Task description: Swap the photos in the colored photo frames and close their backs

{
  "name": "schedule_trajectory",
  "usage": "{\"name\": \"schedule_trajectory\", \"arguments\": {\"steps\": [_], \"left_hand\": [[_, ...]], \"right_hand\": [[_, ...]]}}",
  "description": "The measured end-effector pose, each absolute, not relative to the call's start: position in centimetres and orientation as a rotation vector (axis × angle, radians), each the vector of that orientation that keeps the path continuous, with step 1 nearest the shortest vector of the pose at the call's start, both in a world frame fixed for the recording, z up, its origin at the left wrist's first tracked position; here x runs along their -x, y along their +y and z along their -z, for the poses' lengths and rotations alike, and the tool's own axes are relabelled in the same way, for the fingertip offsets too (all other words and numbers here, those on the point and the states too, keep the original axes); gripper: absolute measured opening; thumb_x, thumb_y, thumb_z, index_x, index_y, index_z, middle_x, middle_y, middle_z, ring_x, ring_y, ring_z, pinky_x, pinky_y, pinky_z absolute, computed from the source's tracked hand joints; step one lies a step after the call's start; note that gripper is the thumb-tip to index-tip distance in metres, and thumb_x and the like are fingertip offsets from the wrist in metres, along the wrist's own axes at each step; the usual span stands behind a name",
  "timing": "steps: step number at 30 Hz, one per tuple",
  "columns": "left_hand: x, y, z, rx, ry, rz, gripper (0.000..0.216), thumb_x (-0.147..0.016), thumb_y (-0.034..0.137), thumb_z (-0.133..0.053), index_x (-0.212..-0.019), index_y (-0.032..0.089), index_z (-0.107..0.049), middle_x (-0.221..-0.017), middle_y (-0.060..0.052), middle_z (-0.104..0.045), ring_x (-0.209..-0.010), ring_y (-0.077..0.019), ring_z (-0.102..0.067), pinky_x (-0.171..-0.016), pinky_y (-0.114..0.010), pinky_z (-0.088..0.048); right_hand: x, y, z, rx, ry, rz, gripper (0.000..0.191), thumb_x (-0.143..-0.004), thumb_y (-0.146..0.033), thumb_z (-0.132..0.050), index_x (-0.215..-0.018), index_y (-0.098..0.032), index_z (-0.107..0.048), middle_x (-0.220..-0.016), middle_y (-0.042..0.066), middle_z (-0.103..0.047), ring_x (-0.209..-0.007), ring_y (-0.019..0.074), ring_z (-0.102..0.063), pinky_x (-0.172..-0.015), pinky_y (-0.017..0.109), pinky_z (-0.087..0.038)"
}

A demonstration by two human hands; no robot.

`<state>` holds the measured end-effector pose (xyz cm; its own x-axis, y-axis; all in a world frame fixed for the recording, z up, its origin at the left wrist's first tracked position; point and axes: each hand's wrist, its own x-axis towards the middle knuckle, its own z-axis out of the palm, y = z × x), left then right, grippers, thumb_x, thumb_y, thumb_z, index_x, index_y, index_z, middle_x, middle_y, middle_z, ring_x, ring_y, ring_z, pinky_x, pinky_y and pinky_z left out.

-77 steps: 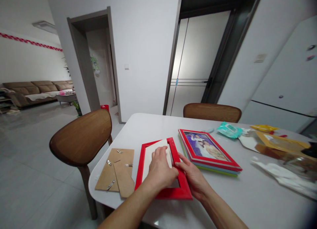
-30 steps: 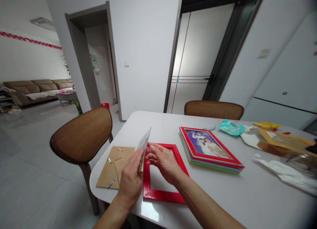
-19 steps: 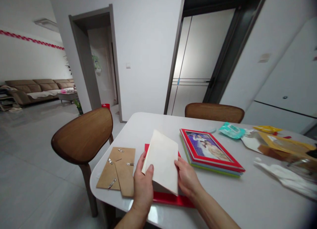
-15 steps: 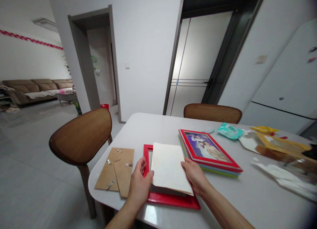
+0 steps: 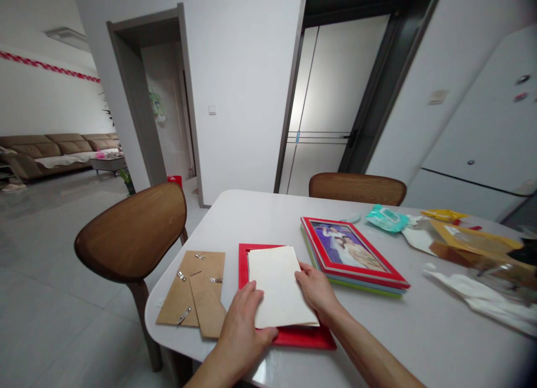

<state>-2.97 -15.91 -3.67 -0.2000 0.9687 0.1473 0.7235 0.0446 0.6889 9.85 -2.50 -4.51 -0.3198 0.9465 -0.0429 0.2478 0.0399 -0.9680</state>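
Under both hands, a white table (image 5: pixel 268 220), rounded at its near left corner. Left of the left hand (image 5: pixel 243 327), past the table edge, a wooden chair (image 5: pixel 130 234); far beyond the right hand (image 5: pixel 316 287), across the table, a second wooden chair (image 5: pixel 356 187) showing only its back.

Beyond and to the right of the right hand, a stack of picture frames (image 5: pixel 350 256), red on top with a photo of two people showing, blue and green edges underneath. Farther right, well apart from either hand, a clutter of yellow packaging (image 5: pixel 474 239), white plastic wrap (image 5: pixel 482 304) and a teal pack of wipes (image 5: pixel 386 219).

Directly beneath both hands, a red frame (image 5: pixel 243 265) lying flat on the table. On it, a cream sheet (image 5: pixel 279 287), blank side up, covering the opening and overlapping the frame's right bar and near bar.

Just left of the left hand, a brown backing board (image 5: pixel 197 290) with metal clips and a folded stand, lying flat, close beside the red frame.

Left hand spread flat, palm down, fingers pressed on the near left corner of the cream sheet, gripping nothing. Right hand likewise loose and uncurled, fingertips resting on the sheet's right edge, thumb toward the sheet.
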Motion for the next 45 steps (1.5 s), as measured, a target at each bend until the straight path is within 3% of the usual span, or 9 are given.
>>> {"name": "schedule_trajectory", "arguments": {"steps": [8,14,21,26,29,34,39,45], "left_hand": [[3.4,-15.8,3.8,-1.811,1.977,-0.883,0.048,-0.060,0.020,-0.059,-0.107,0.010,-0.053,-0.126,-0.015,-0.043,-0.117,-0.0246,-0.037,-0.099,-0.038,-0.029],[3.9,-15.5,3.1,-1.955,2.005,-0.720,0.037,-0.064,0.025,-0.060,-0.100,0.017,-0.056,-0.122,-0.011,-0.048,-0.112,-0.0238,-0.042,-0.094,-0.038,-0.032],[3.8,-15.0,1.8,-2.049,1.985,-0.597,0.020,-0.069,0.028,-0.056,-0.087,0.022,-0.060,-0.114,-0.006,-0.054,-0.107,-0.0251,-0.045,-0.090,-0.040,-0.032],[3.8,-15.4,1.6,-2.069,1.944,-0.547,0.038,-0.071,0.039,-0.053,-0.104,0.019,-0.055,-0.125,-0.011,-0.046,-0.116,-0.0282,-0.037,-0.094,-0.043,-0.028],[4.0,-15.6,2.5,-2.023,1.977,-0.622,0.039,-0.075,0.036,-0.048,-0.109,0.017,-0.052,-0.128,-0.012,-0.042,-0.119,-0.0268,-0.034,-0.097,-0.042,-0.026],[4.5,-15.3,4.6,-1.732,2.092,-0.931,0.061,-0.070,0.028,-0.051,-0.124,0.008,-0.033,-0.137,-0.017,-0.023,-0.126,-0.0258,-0.020,-0.101,-0.041,-0.022],[4.2,-14.7,3.6,-1.554,2.076,-1.153,0.057,-0.066,0.014,-0.048,-0.121,0.011,-0.035,-0.129,-0.013,-0.039,-0.120,-0.0221,-0.034,-0.100,-0.036,-0.028],[4.6,-14.6,3.0,-1.617,2.076,-1.193,0.059,-0.062,0.005,-0.044,-0.120,0.014,-0.037,-0.126,-0.009,-0.044,-0.117,-0.0200,-0.038,-0.100,-0.035,-0.029]], "right_hand": [[-9.6,-2.3,3.4,1.343,-1.998,-0.978,0.038,-0.068,-0.015,-0.032,-0.094,-0.011,-0.060,-0.081,0.009,-0.066,-0.073,0.0175,-0.060,-0.061,0.023,-0.043],[-9.8,-2.5,3.1,1.553,-2.224,-0.494,0.029,-0.072,-0.028,-0.040,-0.083,-0.011,-0.061,-0.083,0.017,-0.062,-0.077,0.0251,-0.057,-0.066,0.033,-0.038],[-9.5,-2.8,3.7,1.628,-2.354,-0.205,0.032,-0.073,-0.033,-0.046,-0.098,-0.015,-0.054,-0.090,0.013,-0.058,-0.077,0.0231,-0.056,-0.063,0.032,-0.038],[-10.1,-3.6,3.7,1.531,-2.427,-0.155,0.033,-0.075,-0.034,-0.045,-0.104,-0.021,-0.053,-0.093,0.009,-0.055,-0.076,0.0198,-0.056,-0.062,0.028,-0.037],[-10.9,-4.0,4.1,1.432,-2.409,-0.152,0.035,-0.075,-0.034,-0.044,-0.107,-0.021,-0.053,-0.092,0.007,-0.053,-0.075,0.0171,-0.054,-0.065,0.026,-0.038],[-11.9,-4.0,5.1,1.377,-2.268,-0.241,0.030,-0.073,-0.024,-0.044,-0.097,-0.016,-0.060,-0.102,0.010,-0.050,-0.088,0.0179,-0.051,-0.078,0.025,-0.038],[-11.9,-4.1,5.9,1.410,-2.183,-0.347,0.040,-0.067,-0.014,-0.040,-0.103,-0.012,-0.057,-0.099,0.010,-0.057,-0.090,0.0184,-0.052,-0.085,0.027,-0.036],[-11.8,-4.4,6.1,1.394,-2.140,-0.399,0.040,-0.066,-0.014,-0.039,-0.102,-0.010,-0.057,-0.098,0.011,-0.057,-0.091,0.0193,-0.051,-0.087,0.029,-0.035]]}}
